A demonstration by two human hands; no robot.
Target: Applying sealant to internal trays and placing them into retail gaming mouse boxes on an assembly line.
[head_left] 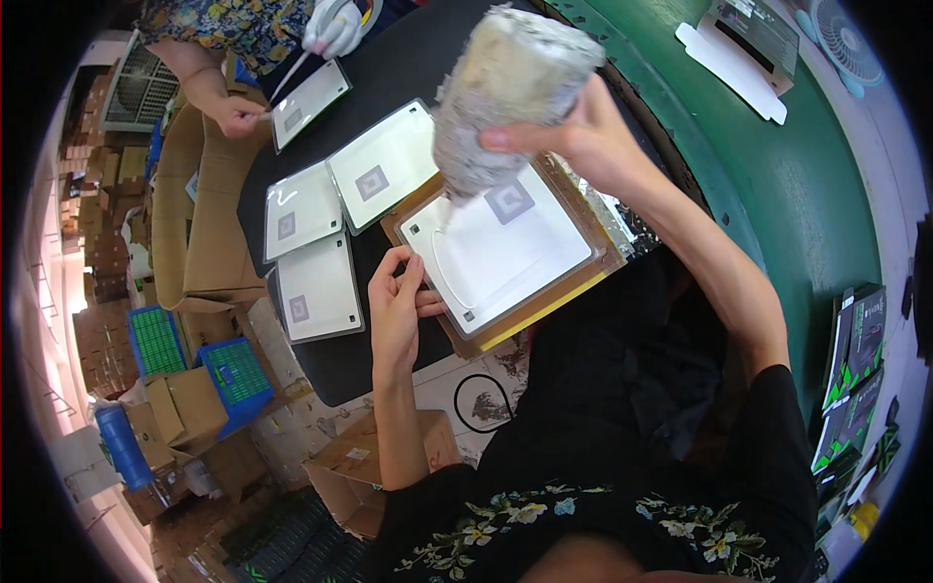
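Note:
My right hand (pixel 573 136) grips a thick block wrapped in crumpled silvery-grey film (pixel 515 83), holding it tilted above a white square panel. That panel (pixel 525 262) has rounded corners, small dark corner spots and a grey square mark. It rests on brown cardboard (pixel 601 255) near me. At its left edge, my left hand (pixel 398 301) pinches the rim, thumb uppermost. The block's lower end hangs over the panel's far left part and is slightly blurred; I cannot tell whether it touches. A thin curved white line (pixel 442 267) shows on the panel beside my left fingers.
Similar white panels (pixel 321 287) lie on the black tabletop (pixel 256 209) to the left. Across it, a co-worker's bare hand (pixel 240 117) touches another panel (pixel 309 105); their other hand wears a white glove (pixel 335 29). A green surface (pixel 680 87) with boxes lies right; cartons (pixel 185 408) stand left.

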